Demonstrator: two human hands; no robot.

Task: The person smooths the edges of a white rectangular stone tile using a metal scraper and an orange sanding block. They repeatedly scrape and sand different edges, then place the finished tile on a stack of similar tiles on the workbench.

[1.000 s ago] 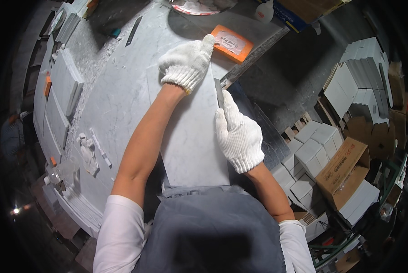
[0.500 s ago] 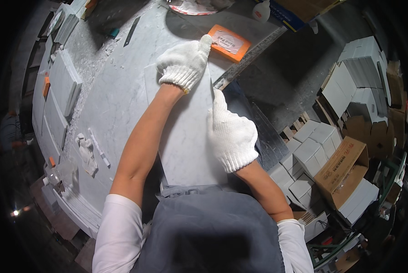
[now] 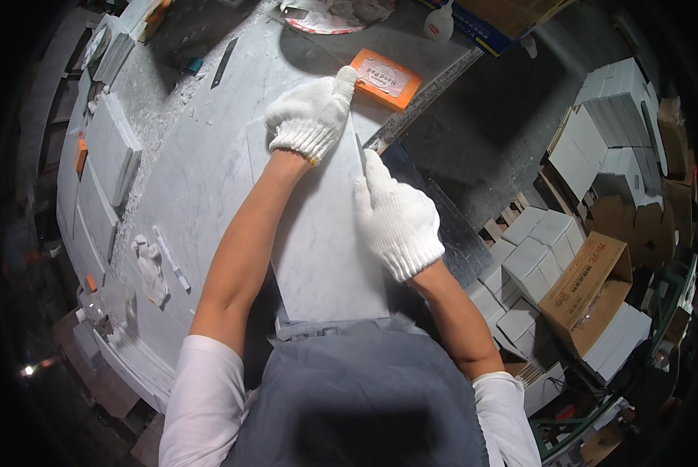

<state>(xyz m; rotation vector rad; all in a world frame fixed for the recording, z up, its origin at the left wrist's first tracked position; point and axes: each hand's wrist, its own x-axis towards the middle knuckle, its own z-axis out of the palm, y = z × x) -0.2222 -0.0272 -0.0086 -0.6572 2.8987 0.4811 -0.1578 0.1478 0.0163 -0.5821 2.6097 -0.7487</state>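
Note:
A long white marble tile [image 3: 326, 249] lies on the grey marble worktable [image 3: 201, 179], reaching from my apron to the far edge. My left hand [image 3: 310, 117], in a white knit glove, presses flat on the tile's far end. My right hand [image 3: 396, 218], also gloved, grips the tile's right edge near the middle, with a thin dark blade-like tool showing by the thumb. An orange sanding pad [image 3: 385, 78] rests just beyond my left fingertips.
More marble tiles [image 3: 104, 156] are stacked at the table's left. A white rag [image 3: 150, 268] lies near the left rim. White boxes [image 3: 610, 117] and an open cardboard carton [image 3: 590, 288] stand on the floor at right. A white bottle [image 3: 438, 23] stands far back.
My right hand has slid forward along the tile's right edge, toward the left hand. My left hand has stayed on the far end.

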